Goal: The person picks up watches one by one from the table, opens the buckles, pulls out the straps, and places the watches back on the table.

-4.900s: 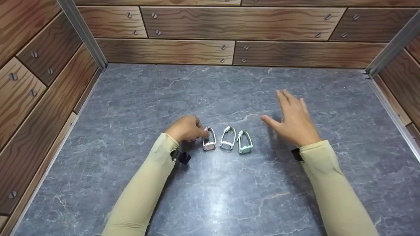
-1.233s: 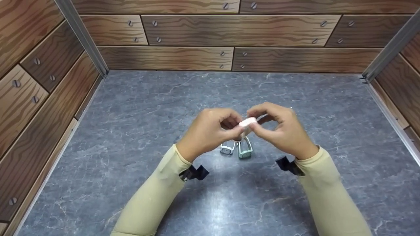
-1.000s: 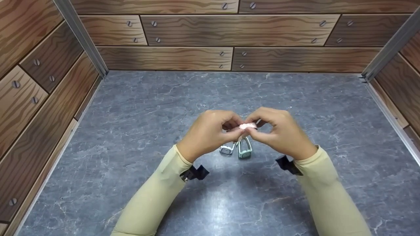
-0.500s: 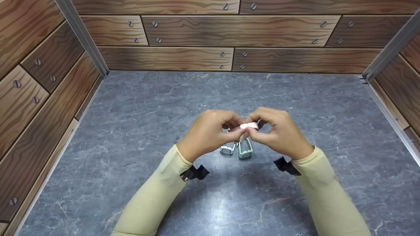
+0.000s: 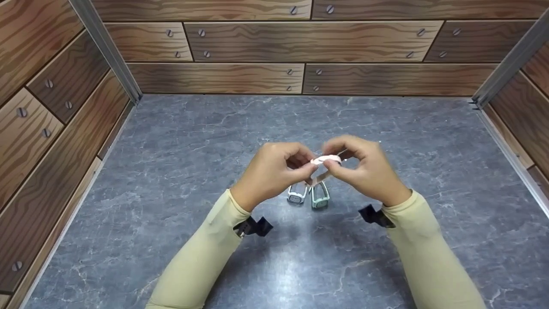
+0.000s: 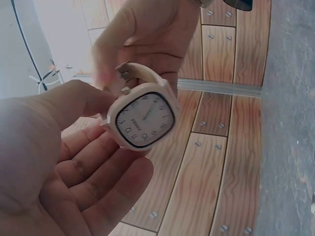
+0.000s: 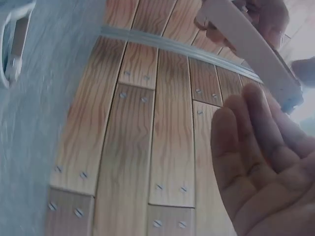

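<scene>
Above the table, a pale pink wristwatch [image 5: 328,160] is held between both hands. My left hand [image 5: 274,165] pinches it with thumb and fingers beside the square face [image 6: 145,120] in the left wrist view. My right hand [image 5: 366,167] pinches the strap with thumb and index finger; its other fingers are partly hidden in the head view. In the right wrist view, the pink strap [image 7: 253,44] hangs in a loop near the right fingers. Below the hands, a white wristwatch [image 5: 296,198] and a green wristwatch [image 5: 320,202] rest side by side on the table.
The grey marbled tabletop [image 5: 193,141] is enclosed by wood-patterned walls [image 5: 300,40] at the back and both sides. Metal posts [image 5: 112,51] stand in the back corners. Black camera mounts [image 5: 255,226] sit on both wrists.
The left hand has lifted the pink wristwatch from the table, and the right hand has come in and taken hold of it. Within the last half second, the hands have drawn slightly apart, showing more strap.
</scene>
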Demonstrator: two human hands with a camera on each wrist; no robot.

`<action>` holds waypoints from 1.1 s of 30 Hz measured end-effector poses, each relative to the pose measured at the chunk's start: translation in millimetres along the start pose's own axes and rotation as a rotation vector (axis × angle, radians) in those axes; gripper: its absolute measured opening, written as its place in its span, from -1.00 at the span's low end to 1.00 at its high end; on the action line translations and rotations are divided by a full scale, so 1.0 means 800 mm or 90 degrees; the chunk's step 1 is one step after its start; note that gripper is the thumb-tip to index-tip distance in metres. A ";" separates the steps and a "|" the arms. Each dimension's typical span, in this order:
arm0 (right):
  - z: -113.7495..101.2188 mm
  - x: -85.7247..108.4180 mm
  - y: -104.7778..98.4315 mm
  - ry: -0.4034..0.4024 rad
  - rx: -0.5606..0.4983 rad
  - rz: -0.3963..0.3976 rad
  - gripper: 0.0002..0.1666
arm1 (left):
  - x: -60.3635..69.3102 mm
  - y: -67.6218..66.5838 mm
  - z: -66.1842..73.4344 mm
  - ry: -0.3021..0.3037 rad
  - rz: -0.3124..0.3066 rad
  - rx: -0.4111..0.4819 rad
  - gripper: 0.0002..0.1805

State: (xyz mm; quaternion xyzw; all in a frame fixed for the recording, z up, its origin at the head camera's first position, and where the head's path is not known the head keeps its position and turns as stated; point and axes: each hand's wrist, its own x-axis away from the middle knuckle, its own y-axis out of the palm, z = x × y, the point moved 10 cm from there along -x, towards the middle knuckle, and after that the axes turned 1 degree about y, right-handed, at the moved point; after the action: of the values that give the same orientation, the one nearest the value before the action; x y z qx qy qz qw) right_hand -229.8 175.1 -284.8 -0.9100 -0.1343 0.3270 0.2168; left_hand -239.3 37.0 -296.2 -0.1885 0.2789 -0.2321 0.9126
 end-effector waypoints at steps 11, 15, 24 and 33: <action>-0.013 0.001 0.011 -0.060 0.075 -0.037 -0.75 | 0.002 0.006 0.010 0.053 -0.037 -0.235 -0.81; -0.015 0.002 0.007 -0.074 0.074 -0.015 -0.75 | 0.001 0.001 0.009 0.046 -0.015 -0.239 -0.88; 0.002 0.001 -0.010 0.001 0.009 0.060 -0.73 | -0.001 -0.008 -0.011 -0.057 0.038 -0.037 -0.88; 0.003 0.002 0.013 0.009 0.113 -0.066 -0.80 | 0.001 0.001 0.000 0.009 -0.027 -0.241 -0.84</action>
State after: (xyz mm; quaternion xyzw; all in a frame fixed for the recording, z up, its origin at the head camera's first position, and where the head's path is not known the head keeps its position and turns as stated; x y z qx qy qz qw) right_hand -229.2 167.7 -292.4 -0.8813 -0.1498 0.3195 0.3144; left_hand -237.9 37.4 -296.9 -0.3607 0.3199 -0.1958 0.8539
